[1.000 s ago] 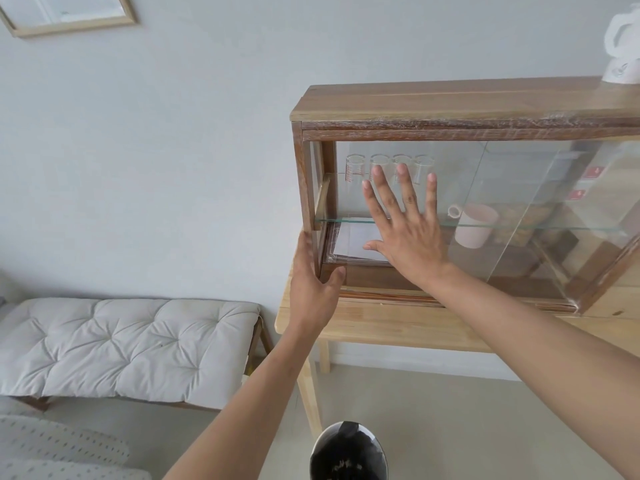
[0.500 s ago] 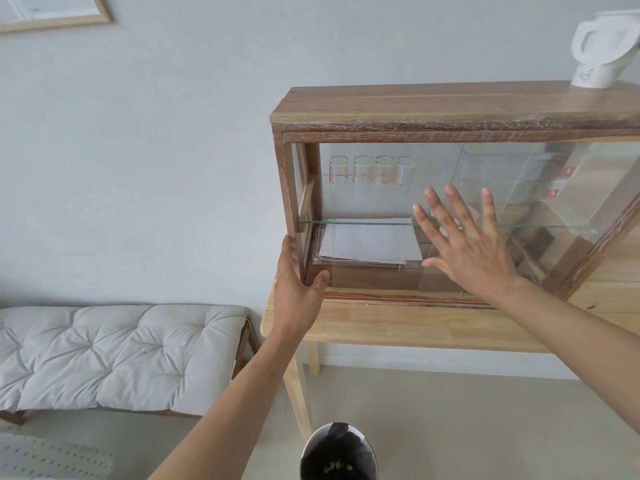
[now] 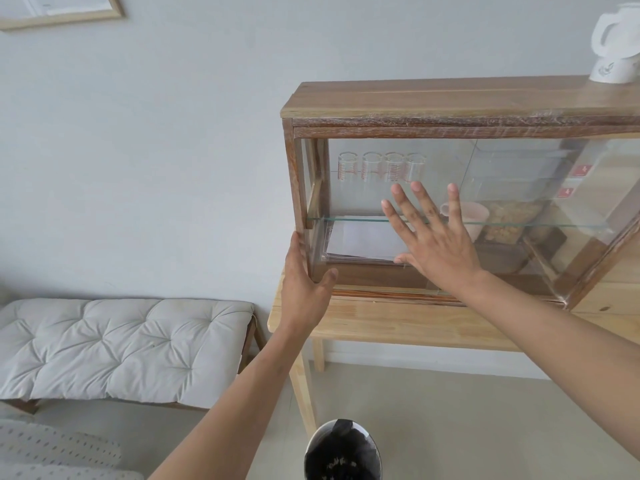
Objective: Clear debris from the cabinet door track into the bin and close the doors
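A wooden cabinet (image 3: 450,98) with sliding glass doors stands on a light wooden table (image 3: 398,327). My left hand (image 3: 304,282) grips the cabinet's left front post, thumb on the front face. With fingers spread, my right hand (image 3: 436,244) presses flat on the left glass door (image 3: 363,202), whose left edge sits by the post. The door track (image 3: 391,292) runs along the cabinet's bottom front, and I can make out no debris in it. On the floor below stands a round bin (image 3: 343,455) with a black liner and pale bits inside.
Inside the cabinet are several glasses (image 3: 381,168), papers (image 3: 360,237), a pink mug (image 3: 474,216) and food containers. A white kettle (image 3: 614,43) stands on the cabinet top. A cushioned bench (image 3: 121,348) is on the left against the wall.
My right hand slid right across the glass, then came partway back left, and the glass door's edge appears to have returned to the left post. My left hand kept its grip.
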The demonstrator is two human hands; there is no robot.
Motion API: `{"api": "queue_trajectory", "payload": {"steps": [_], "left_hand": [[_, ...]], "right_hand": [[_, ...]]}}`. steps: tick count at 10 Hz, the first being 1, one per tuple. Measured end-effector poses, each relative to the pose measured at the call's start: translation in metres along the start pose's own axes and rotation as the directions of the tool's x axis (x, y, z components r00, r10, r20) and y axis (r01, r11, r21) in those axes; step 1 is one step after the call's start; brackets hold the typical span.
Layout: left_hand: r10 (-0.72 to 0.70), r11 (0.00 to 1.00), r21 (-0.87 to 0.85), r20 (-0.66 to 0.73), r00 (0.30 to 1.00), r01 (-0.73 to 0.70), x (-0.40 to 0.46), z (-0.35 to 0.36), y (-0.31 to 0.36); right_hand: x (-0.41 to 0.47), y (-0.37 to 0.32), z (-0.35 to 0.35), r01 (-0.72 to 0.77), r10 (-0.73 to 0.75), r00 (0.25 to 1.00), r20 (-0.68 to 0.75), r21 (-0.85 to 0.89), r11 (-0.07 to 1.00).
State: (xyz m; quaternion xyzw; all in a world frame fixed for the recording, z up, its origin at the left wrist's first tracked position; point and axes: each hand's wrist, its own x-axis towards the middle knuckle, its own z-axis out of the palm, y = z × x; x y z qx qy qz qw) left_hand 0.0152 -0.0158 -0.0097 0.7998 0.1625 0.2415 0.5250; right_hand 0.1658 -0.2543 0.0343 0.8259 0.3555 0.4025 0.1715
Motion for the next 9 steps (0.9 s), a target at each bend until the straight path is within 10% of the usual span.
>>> {"api": "queue_trajectory", "payload": {"steps": [3, 5, 9], "left_hand": [[-0.011, 0.999, 0.042, 0.02, 1.0, 0.01, 0.0, -0.007, 0.009], [0.077, 0.906, 0.411, 0.062, 0.995, -0.096, -0.008, -0.013, 0.032], [-0.065, 0.62, 0.736, 0.394, 0.917, -0.272, -0.031, 0.001, 0.075]], "right_hand": [[0.003, -0.01, -0.01, -0.043, 0.042, 0.999, 0.027, 0.035, 0.998], [-0.004, -0.004, -0.03, -0.044, 0.039, 0.998, 0.042, 0.13, 0.991], [-0.067, -0.006, -0.074, -0.471, 0.161, 0.835, 0.527, 0.53, 0.705]]}}
